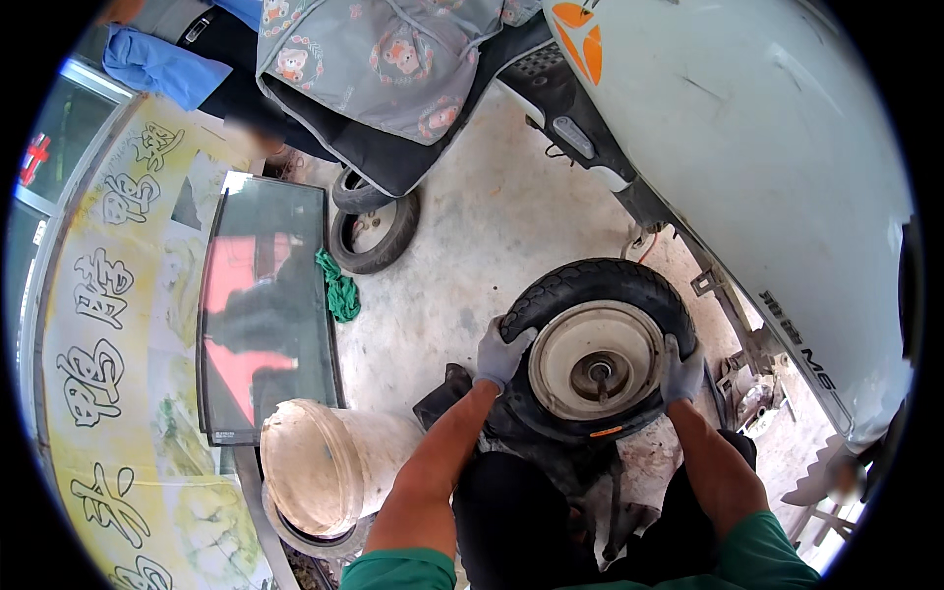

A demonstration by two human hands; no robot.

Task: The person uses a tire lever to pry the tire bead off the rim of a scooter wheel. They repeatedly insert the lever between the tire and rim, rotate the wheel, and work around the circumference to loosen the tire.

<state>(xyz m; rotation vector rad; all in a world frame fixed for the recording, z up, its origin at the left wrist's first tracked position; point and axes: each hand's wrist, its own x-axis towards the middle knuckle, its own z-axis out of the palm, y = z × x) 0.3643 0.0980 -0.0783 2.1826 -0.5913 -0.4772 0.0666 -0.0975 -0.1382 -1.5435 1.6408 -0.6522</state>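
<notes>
A scooter wheel [596,361], a black tyre [581,275] on a cream metal hub with a central axle, lies face up just above my knees. My left hand [501,354], in a grey glove, is closed on the tyre's left side. My right hand [681,369], gloved alike, grips the right side, fingers partly hidden round the rubber. Under and beside the wheel is dark material [442,398] that I cannot make out clearly.
A white scooter body [757,167] fills the right; a patterned grey cover [374,64] hangs above. Left are a printed panel [108,383], glass pane [265,305], white bucket [310,462], green rag [341,290] and loose tyres [379,251] on concrete [492,226]. Another person [231,74] is at top left.
</notes>
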